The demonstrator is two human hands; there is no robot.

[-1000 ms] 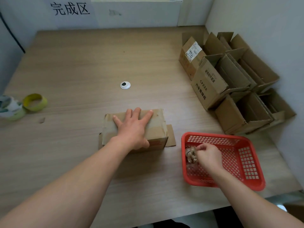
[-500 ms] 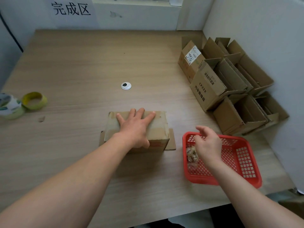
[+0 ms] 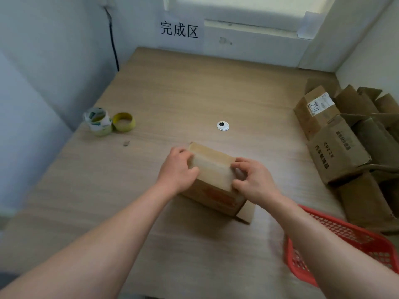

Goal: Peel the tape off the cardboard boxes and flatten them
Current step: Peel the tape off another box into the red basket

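A small brown cardboard box (image 3: pixel 212 180) sealed with a strip of clear tape (image 3: pixel 212 169) along its top sits near the middle of the light wood-grain table (image 3: pixel 172 93), one loose flap lying flat at its near right corner. The person's left hand (image 3: pixel 178 169) grips the box's left end, fingers curled over the top edge. The right hand (image 3: pixel 253 181) rests at the right end, thumb and fingers pinched close at the tape's edge; whether they actually have hold of the tape is hard to tell through the blur. A red plastic mesh basket (image 3: pixel 345 236) stands near the right forearm. A heap of opened brown cardboard boxes (image 3: pixel 345 147) lies against the right wall. Two yellowish tape rolls (image 3: pixel 109 121) sit at far left, touching each other.
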